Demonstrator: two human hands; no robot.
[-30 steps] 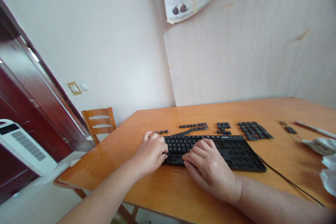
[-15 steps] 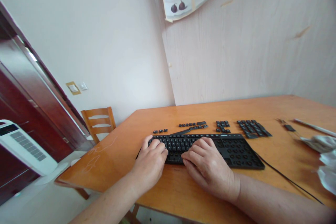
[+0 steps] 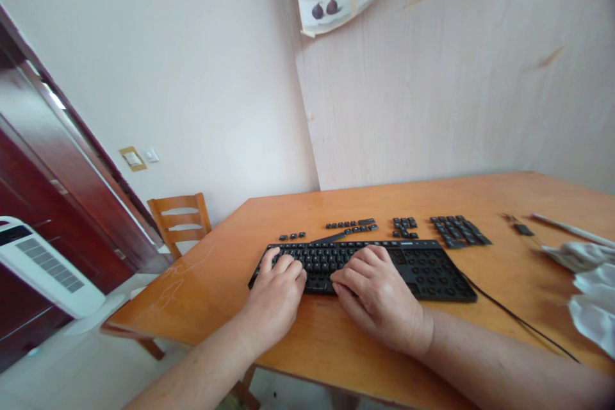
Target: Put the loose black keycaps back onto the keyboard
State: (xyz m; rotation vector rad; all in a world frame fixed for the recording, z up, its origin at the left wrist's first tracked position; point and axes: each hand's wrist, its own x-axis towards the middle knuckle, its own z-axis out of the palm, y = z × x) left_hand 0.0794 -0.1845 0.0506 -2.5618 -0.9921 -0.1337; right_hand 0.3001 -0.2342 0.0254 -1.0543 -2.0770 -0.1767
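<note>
A black keyboard (image 3: 430, 272) lies on the wooden table, its number pad on the right and part of its front rows stripped of keycaps. Over its left end my left hand (image 3: 277, 285) presses down with bent fingers, holding the keyboard; the thumb is mostly hidden. My right hand (image 3: 379, 298) has its fingers drawn together in a pinch at the bottom row, near the middle. Whatever those fingertips hold is hidden. Behind the keyboard lie loose keycaps (image 3: 454, 230) in groups, along with a long spacebar keycap (image 3: 329, 237).
A black cable (image 3: 521, 318) trails from the keyboard towards the lower right. Tweezers-like metal tools (image 3: 510, 222), a pale stick (image 3: 571, 229), a grey cloth (image 3: 576, 256) and crumpled white paper (image 3: 596, 304) lie on the right. A wooden chair (image 3: 182, 221) stands beyond the table's left edge.
The view has shifted slightly, so the keyboard and keycaps sit a little higher and further left. Both hands keep nearly the same places on the keyboard.
</note>
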